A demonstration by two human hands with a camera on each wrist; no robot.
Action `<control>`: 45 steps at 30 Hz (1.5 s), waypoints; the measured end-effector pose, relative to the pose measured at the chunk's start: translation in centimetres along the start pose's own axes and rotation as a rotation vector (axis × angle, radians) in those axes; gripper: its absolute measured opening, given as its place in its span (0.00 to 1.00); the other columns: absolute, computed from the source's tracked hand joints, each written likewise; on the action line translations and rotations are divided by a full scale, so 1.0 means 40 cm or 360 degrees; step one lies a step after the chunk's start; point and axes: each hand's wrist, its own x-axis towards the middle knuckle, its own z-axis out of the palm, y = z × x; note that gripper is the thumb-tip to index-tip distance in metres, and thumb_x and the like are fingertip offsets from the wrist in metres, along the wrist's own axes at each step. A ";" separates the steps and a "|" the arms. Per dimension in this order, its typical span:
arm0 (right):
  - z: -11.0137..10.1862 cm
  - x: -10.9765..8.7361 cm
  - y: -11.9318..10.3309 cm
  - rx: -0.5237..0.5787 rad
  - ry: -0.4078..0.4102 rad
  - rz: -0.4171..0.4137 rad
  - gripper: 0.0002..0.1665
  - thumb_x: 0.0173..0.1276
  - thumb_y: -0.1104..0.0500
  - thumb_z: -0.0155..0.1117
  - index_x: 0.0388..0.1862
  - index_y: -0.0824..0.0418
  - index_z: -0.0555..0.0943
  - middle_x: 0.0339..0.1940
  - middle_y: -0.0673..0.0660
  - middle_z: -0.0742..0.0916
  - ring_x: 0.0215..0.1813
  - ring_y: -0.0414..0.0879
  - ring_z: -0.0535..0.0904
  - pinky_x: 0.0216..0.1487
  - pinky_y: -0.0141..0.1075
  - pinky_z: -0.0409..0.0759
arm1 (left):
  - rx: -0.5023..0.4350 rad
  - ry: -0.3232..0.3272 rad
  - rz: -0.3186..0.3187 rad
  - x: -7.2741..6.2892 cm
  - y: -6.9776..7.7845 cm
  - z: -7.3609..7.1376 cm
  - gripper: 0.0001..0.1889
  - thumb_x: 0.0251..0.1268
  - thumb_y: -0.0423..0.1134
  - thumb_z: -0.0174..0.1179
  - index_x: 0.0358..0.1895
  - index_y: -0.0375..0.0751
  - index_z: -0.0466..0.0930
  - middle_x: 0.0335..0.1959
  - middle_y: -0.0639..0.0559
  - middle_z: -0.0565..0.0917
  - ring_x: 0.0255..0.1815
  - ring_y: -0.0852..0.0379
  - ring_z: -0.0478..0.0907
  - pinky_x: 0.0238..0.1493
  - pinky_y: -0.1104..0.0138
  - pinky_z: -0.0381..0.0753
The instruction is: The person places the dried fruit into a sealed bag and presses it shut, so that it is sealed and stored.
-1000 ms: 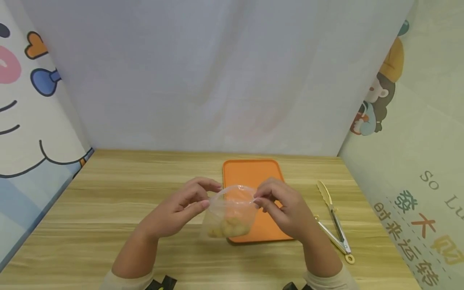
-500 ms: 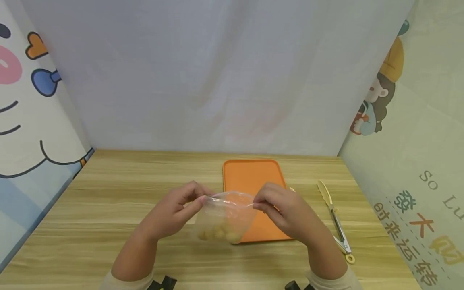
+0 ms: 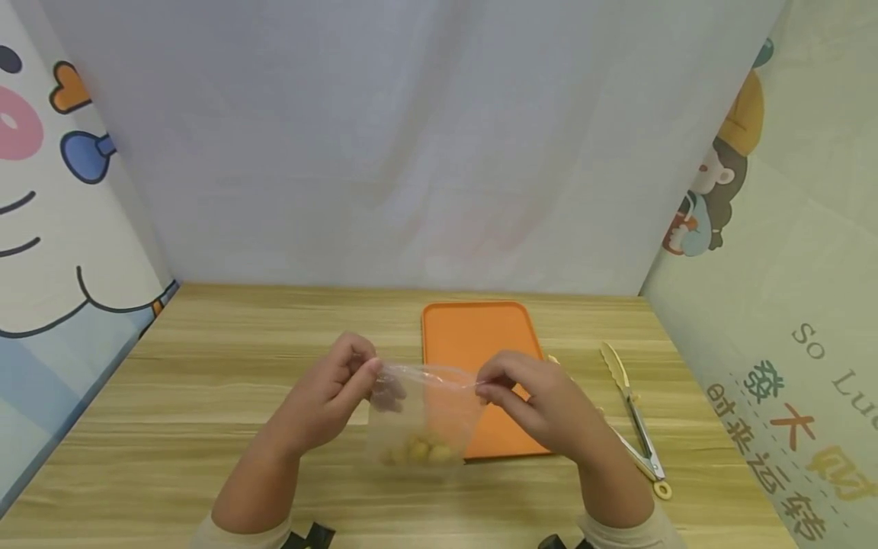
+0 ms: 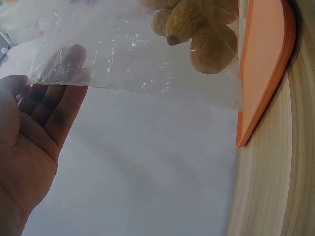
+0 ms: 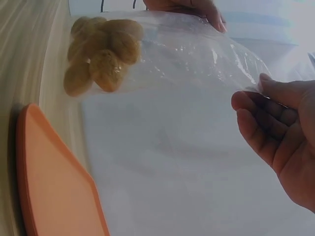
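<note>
A clear plastic bag (image 3: 418,419) hangs upright between my hands, with several yellow-brown, rounded, wrinkled lumps (image 5: 106,54) at its bottom; their kind is hard to tell. My left hand (image 3: 329,400) pinches the left corner of the bag's mouth. In the left wrist view, fingers of that hand (image 4: 39,128) show through the plastic. On the opposite side, my right hand (image 3: 535,404) pinches the right corner between thumb and forefinger. Behind the bag, an orange tray (image 3: 473,328) lies on the table, partly covered by the bag and right hand.
Metal tongs (image 3: 634,415) with cream-coloured tips lie spread to the right of the tray, partly behind my right forearm. The wood-grain table (image 3: 240,335) ends at a pale cloth backdrop (image 3: 411,152). Printed cloths (image 3: 775,305) hang at both sides.
My left hand has moved a little left and now pinches the bag's corner. The bag's mouth has gone from gaping to flatter and wider, and its bottom hangs slightly lower.
</note>
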 end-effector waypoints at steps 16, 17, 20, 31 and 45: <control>-0.029 -0.010 -0.023 0.0078 -0.0069 0.0192 0.13 0.67 0.70 0.63 0.48 0.58 0.78 0.29 0.48 0.83 0.29 0.36 0.80 0.31 0.26 0.80 | -0.0153 -0.0184 0.0010 -0.001 0.006 -0.005 0.19 0.71 0.26 0.53 0.63 0.38 0.70 0.39 0.41 0.89 0.32 0.53 0.88 0.34 0.59 0.87; -0.034 -0.012 -0.025 0.0097 -0.0131 0.0243 0.14 0.68 0.68 0.63 0.51 0.58 0.77 0.29 0.49 0.84 0.29 0.36 0.80 0.32 0.27 0.81 | -0.0154 -0.0232 -0.0032 -0.001 0.007 -0.006 0.18 0.72 0.28 0.54 0.63 0.39 0.70 0.40 0.42 0.89 0.33 0.53 0.88 0.35 0.59 0.87; -0.049 -0.015 -0.033 0.0185 -0.0394 0.0503 0.15 0.72 0.61 0.61 0.56 0.57 0.76 0.28 0.48 0.85 0.28 0.35 0.82 0.32 0.30 0.83 | -0.0142 -0.0442 -0.0250 -0.001 0.010 -0.010 0.17 0.73 0.36 0.56 0.61 0.42 0.72 0.40 0.47 0.89 0.35 0.53 0.88 0.38 0.60 0.87; -0.050 -0.011 -0.033 0.0059 -0.0779 0.0910 0.05 0.73 0.50 0.60 0.37 0.48 0.79 0.24 0.45 0.82 0.24 0.36 0.79 0.27 0.32 0.80 | -0.0032 -0.0659 -0.0536 -0.001 -0.005 -0.005 0.09 0.74 0.46 0.55 0.49 0.47 0.76 0.41 0.53 0.89 0.41 0.53 0.87 0.43 0.62 0.86; -0.057 -0.014 -0.001 -0.0142 -0.0730 0.0906 0.06 0.76 0.50 0.57 0.37 0.47 0.77 0.25 0.41 0.79 0.26 0.35 0.73 0.30 0.31 0.77 | 0.0286 -0.0384 -0.0414 0.000 -0.018 -0.010 0.06 0.73 0.50 0.56 0.42 0.56 0.78 0.44 0.64 0.84 0.43 0.64 0.84 0.44 0.66 0.83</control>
